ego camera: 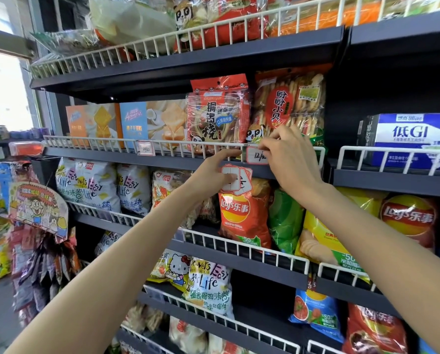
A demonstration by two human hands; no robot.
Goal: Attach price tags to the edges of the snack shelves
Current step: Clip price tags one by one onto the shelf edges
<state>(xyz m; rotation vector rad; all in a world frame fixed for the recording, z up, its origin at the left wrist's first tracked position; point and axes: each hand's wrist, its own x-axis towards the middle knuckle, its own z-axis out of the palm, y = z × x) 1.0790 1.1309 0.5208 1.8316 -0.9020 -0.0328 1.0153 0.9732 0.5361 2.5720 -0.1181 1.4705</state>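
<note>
Hands are both up at the second shelf's white wire rail [162,145], the one in front of the biscuit boxes and rice cracker bags. The right hand [288,154] is pinching the top of a red-bordered price tag [256,155] right at the rail, fingertips closed on its upper edge near the right end of that shelf section. The tag has handwriting on it, looks like "12" and something more, but the fingers cover the rest. It hangs against the rail just below the panda on the cracker bag [290,106].

The left hand [219,172] sits a bit lower and to the left, clenched around a small stack of spare tags [235,180], thumb pressed on the front one, while its index finger stretches up and touches the rail just beside the tag being fixed. The stack is fanned slightly, so a couple of red corners show behind the front card.

Another tag [145,148] is already clipped on the same rail further left, in front of the blue Americ box [137,121]; its writing is too blurry to read.

Below the hands there's a red Lay's bag [242,215] on the next shelf down, with green and yellow bags beside it to the right
</note>
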